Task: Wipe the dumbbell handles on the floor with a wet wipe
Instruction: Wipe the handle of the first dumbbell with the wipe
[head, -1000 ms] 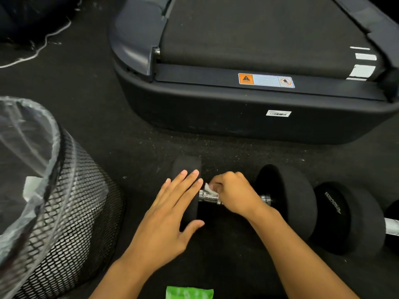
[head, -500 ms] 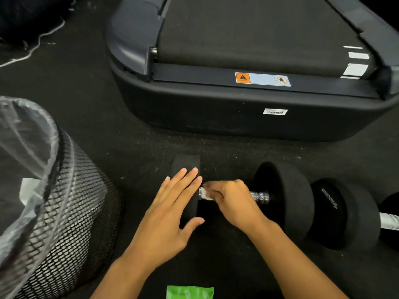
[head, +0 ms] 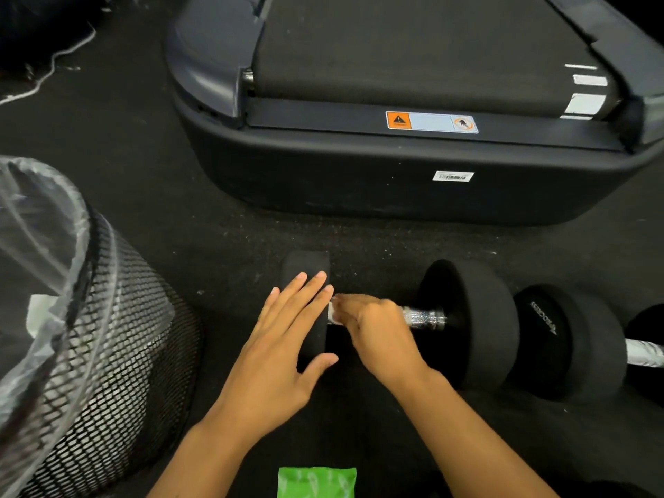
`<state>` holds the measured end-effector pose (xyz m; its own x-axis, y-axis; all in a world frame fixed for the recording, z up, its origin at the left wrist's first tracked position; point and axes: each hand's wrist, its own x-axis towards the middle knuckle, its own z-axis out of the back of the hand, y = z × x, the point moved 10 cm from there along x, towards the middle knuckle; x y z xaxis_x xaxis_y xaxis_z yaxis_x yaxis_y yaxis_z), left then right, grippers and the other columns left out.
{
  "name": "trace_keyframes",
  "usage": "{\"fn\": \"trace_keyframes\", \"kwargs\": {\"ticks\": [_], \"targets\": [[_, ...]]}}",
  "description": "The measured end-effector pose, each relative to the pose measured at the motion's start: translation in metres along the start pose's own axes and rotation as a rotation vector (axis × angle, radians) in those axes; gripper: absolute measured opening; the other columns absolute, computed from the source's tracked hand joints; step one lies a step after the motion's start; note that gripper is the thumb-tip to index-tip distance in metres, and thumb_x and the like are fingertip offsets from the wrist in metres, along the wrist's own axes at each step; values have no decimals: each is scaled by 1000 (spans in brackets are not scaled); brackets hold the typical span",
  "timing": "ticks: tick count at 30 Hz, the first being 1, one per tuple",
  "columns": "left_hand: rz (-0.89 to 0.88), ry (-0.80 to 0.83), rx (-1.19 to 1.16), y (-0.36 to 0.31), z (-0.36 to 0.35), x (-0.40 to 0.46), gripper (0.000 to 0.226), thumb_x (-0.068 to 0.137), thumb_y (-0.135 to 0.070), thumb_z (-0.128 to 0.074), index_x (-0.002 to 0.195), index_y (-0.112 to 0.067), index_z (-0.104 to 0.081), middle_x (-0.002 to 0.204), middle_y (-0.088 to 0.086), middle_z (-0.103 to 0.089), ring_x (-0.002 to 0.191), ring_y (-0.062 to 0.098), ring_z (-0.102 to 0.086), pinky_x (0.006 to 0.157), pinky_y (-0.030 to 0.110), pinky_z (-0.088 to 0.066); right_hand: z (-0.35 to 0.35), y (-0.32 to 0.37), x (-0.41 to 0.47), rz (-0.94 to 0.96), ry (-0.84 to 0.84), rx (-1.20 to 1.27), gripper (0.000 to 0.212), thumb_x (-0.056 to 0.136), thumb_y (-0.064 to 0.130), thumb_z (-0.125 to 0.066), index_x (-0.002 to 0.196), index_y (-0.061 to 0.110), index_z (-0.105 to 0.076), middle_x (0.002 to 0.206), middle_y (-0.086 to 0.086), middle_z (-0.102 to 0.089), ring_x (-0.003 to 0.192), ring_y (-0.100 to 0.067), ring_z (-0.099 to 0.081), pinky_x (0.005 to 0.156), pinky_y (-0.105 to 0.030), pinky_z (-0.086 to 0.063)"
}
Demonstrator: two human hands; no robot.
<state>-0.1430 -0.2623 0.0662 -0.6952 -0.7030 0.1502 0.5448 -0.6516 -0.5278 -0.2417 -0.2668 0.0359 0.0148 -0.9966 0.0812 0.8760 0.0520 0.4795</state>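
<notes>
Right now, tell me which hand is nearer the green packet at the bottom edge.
Left. The left hand lies flat on the dumbbell's left end, above the green packet. The right hand grips the wipe on the handle, farther up and right.

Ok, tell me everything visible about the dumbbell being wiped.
The dumbbell lies on the dark floor before the treadmill. It has two round matte black heads and a shiny knurled metal handle. The left hand rests flat on its left head; the right hand grips the handle with a white wipe. A second dumbbell sits beside its right head.
</notes>
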Motion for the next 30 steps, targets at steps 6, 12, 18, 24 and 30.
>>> {"fn": "trace_keyframes", "kwargs": {"ticks": [6,12,18,24,30], "targets": [[-5,-10,6,1,0,1,79,78,-42,-59,145,-30,-19,154,-18,-9,142,4,-5,114,26,4,2,-10,-1,3,-36,-53,35,71,-4,-72,105,5,-70,108,-11,-68,101,-26,-65,91,-36,-49],[-5,-11,7,1,0,1,81,77,-38,-66,145,-27,-22,154,-13,-16,142,5,-7,114,29,1,8,-1,-15,90,-87,-69,33,73,4,-72,105,6,-69,109,-10,-68,103,-23,-63,94,-32,-40],[-8,-33,3,1,1,1,82,77,-36,-69,145,-24,-25,154,-11,-19,142,7,-10,114,32,-3,-2,-3,-10,-3,-126,-25,30,79,15,-64,107,6,-69,108,-10,-69,104,-24,-63,96,-33,-40],[-5,-29,16,1,1,1,83,75,-37,-69,144,-26,-24,154,-13,-18,142,6,-8,114,32,0,7,-19,-10,-53,-106,60,30,84,17,-62,112,9,-67,118,-6,-64,115,-19,-56,101,-31,-41],[-10,-14,5,1,1,1,82,76,-38,-67,144,-27,-23,154,-14,-17,142,6,-7,114,30,1,-1,-4,-24,123,-156,-72,36,76,5,-70,112,7,-66,117,-9,-65,111,-24,-59,100,-37,-37]]}}
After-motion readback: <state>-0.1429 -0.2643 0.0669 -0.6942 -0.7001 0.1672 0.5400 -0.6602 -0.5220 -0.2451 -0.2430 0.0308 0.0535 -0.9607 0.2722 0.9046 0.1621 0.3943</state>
